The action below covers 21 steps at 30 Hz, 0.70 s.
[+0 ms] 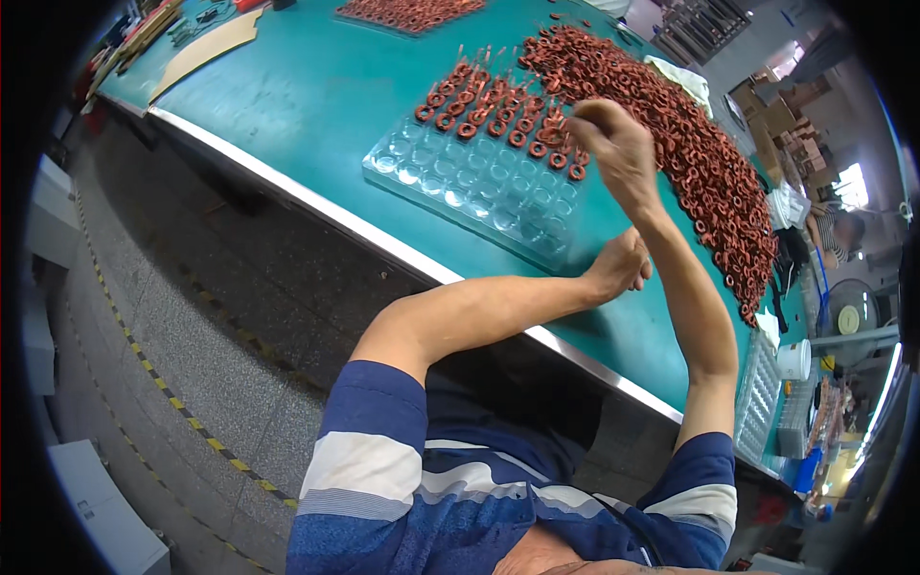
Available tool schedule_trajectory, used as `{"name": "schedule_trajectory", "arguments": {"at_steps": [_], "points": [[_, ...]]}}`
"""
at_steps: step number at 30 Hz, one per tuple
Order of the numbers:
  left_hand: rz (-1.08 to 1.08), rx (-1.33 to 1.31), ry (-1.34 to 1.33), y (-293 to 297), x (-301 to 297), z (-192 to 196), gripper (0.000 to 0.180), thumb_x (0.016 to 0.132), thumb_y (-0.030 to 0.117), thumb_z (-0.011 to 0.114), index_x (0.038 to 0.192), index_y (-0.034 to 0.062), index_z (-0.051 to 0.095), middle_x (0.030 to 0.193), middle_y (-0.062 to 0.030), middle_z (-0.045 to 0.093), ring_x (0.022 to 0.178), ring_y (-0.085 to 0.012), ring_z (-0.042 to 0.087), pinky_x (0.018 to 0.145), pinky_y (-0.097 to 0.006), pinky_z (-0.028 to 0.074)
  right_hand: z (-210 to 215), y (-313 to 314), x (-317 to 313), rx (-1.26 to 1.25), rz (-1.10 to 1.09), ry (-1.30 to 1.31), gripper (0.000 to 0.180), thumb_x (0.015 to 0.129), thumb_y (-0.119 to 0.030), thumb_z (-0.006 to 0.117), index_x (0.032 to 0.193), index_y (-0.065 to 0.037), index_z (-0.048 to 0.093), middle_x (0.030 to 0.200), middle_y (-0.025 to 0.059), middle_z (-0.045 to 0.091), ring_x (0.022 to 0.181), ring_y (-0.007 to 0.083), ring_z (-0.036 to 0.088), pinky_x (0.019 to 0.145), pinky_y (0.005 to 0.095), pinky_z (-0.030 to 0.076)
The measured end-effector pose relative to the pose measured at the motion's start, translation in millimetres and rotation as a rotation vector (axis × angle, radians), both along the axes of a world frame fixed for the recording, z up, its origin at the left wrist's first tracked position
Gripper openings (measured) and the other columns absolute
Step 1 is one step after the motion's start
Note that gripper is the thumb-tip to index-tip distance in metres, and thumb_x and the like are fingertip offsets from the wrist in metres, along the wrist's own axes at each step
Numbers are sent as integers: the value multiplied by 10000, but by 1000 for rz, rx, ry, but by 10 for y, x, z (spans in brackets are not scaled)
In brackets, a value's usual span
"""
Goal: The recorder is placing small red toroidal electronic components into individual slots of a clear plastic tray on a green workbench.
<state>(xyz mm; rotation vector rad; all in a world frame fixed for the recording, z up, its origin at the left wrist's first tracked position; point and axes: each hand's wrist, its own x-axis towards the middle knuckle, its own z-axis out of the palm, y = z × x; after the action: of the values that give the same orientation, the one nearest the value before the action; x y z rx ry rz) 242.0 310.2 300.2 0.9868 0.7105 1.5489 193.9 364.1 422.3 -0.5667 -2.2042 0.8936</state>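
A clear plastic tray with round pockets lies on the green table. Its far rows hold copper-red ring-shaped coils with thin wire leads sticking up; the pockets nearer to me hold none. Over the right end of the filled rows is my right hand, its fingers bent inward beside the coils; anything between the fingertips is too hidden to name. My left hand is low over the table, just right of the tray's near corner. Its fingers are curled together, and what they hold, if anything, is out of sight.
A long heap of loose red coils spreads along the right of the table. More coils lie at the far edge. A cardboard sheet is at far left. Clear trays and a white tub stand at right.
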Motion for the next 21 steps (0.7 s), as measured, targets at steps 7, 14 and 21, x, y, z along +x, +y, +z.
{"name": "schedule_trajectory", "arguments": {"at_steps": [7, 14, 21], "points": [[-17, 36, -135, -31, 47, 121, 251, 958, 290, 527, 872, 54, 523, 627, 2, 515, 537, -78, 500, 463, -239, 399, -542, 263, -671, 91, 146, -245, 133, 840, -62, 639, 958, -2, 641, 788, 132, 690, 709, 202, 674, 666, 329, 522], [7, -6, -46, -3, 30, -47, 203, 924, 187, 491, 852, 14, 568, 642, -32, 563, 536, -103, 555, 484, -259, 460, -528, 369, -428, 705, 68, -140, 348, 853, -112, 628, 1181, -50, 529, 1003, 149, 587, 822, 346, 626, 687, 394, 548], [-99, -149, 194, 19, 42, 211, 245, 977, 217, 479, 1029, 3, 586, 707, -43, 580, 546, -103, 541, 493, -244, 441, -429, 1118, 995, 877, -202, -537, 281, 857, -83, 566, 1137, -70, 544, 999, 106, 557, 848, 291, 633, 666, 383, 551]]}}
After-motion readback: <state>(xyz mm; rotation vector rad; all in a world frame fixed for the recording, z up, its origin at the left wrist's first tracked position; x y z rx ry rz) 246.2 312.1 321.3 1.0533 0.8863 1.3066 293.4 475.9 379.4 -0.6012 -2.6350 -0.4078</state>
